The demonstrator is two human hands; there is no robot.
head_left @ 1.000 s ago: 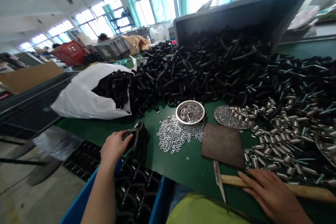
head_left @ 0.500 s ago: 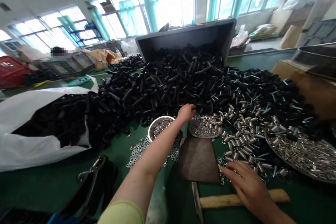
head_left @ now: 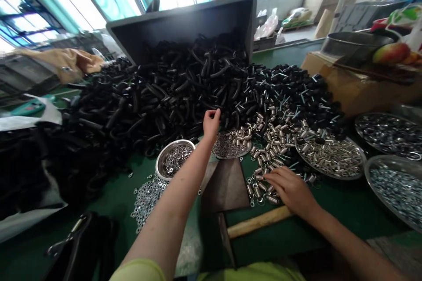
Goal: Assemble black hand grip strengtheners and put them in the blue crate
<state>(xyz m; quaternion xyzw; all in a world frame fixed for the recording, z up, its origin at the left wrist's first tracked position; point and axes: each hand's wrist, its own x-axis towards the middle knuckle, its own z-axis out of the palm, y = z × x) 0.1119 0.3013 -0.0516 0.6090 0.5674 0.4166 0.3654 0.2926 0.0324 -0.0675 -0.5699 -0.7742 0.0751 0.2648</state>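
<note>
My left hand [head_left: 211, 125] is stretched forward to the edge of a heap of black curved handles [head_left: 184, 92]. Its thumb and fingers are pinched; what is between them is lost against the black parts. My right hand [head_left: 293, 191] is low over loose metal springs [head_left: 267, 156], fingertips together on a spring [head_left: 259, 177]. Between the hands lies a flat dark metal plate [head_left: 229, 186]. Behind it is a shallow dish [head_left: 227, 156] with small metal parts and springs. A hammer [head_left: 259, 225] with a wooden handle lies below my right hand.
Left of my forearm stands a steel bowl [head_left: 158, 169] of rings, beside scattered nuts [head_left: 145, 199]. Round trays of pins [head_left: 332, 158], bluish small parts [head_left: 395, 193] and dark parts [head_left: 385, 134] are on the right. A tipped grey crate [head_left: 184, 15] and a cardboard box [head_left: 343, 79] stand behind.
The view has swung right and closer, bringing more trays into sight. My left hand has stayed by the black handles, its fingers now pinched. My right hand's fingers have closed together among the springs.
</note>
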